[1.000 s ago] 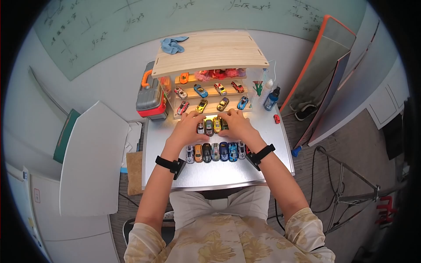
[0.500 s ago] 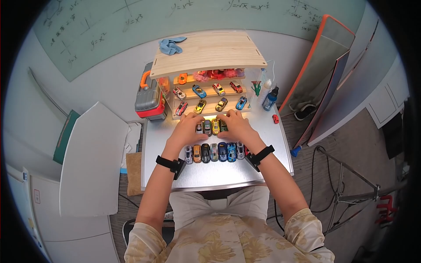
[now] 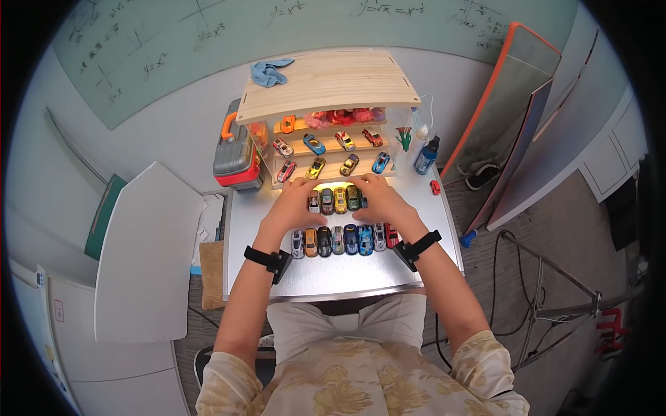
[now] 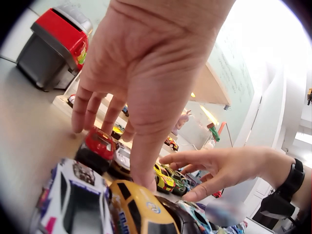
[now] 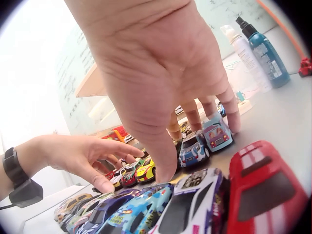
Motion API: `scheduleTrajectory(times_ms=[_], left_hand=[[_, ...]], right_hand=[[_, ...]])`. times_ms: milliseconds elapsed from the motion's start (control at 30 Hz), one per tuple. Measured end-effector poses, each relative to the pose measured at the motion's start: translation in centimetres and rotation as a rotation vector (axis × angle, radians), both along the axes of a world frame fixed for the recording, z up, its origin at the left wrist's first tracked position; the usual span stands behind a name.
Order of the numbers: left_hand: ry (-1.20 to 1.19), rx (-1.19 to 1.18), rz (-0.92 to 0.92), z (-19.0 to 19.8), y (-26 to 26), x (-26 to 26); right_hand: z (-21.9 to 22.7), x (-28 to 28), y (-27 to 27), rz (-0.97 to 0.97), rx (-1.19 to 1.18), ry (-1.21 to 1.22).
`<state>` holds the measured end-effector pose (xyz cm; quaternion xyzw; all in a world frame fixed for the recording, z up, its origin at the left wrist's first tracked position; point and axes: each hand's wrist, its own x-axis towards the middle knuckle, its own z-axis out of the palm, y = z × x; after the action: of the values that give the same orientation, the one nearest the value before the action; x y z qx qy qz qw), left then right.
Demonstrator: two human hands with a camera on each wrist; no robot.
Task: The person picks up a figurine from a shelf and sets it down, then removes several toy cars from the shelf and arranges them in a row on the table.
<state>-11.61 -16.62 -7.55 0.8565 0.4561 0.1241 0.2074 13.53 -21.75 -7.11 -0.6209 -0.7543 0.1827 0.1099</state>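
Observation:
A row of toy cars, with a yellow one (image 3: 340, 200) near its middle, stands between my two hands. My left hand (image 3: 290, 206) arches over the left end, its fingers behind a red car (image 4: 100, 146) and its thumb on the near side. Over the right end is my right hand (image 3: 381, 204). In the right wrist view its straight fingers reach down behind a blue-and-white car (image 5: 193, 150) and a light blue car (image 5: 218, 135). The hands partly hide the row's ends. Nearer my body lies a second row, including an orange car (image 3: 311, 243).
A wooden display case (image 3: 333, 80) with several cars on its steps stands behind the rows, a blue cloth (image 3: 270, 72) on its top. Left of it is a toolbox (image 3: 238, 156). A blue spray bottle (image 3: 428, 157) and a small red car (image 3: 435, 187) are on the right.
My right hand has shifted to the right and my left hand slightly left. More of the far row shows between them, and a red car at the near row's right end is uncovered.

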Motion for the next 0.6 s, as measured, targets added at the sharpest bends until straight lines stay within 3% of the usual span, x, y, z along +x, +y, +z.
scheduleTrajectory(times_ms=[167, 600], left_hand=[[0.048, -0.131, 0.016, 2.3, -0.2, -1.6], [-0.021, -0.183, -0.072, 0.4, 1.5, -2.5]], right_hand=[[0.9, 1.9, -0.6, -0.02, 0.004, 0.026], [0.1, 3.5, 0.0, -0.004, -0.019, 0.099]])
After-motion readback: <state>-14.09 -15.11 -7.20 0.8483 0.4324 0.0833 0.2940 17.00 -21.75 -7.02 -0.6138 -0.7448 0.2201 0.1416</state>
